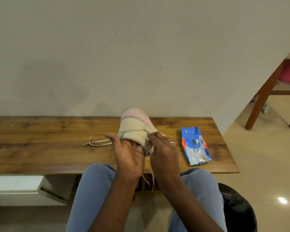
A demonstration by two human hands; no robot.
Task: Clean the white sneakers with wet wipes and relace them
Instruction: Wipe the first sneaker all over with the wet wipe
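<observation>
We hold one sneaker above the desk's near edge.

Our left hand (127,154) cups the sneaker (136,129) from below; our right hand (163,148) pinches a wipe (148,139) against its right side. A loose lace (97,142) lies left on the desk (40,144), the wipes pack (195,145) right.
</observation>
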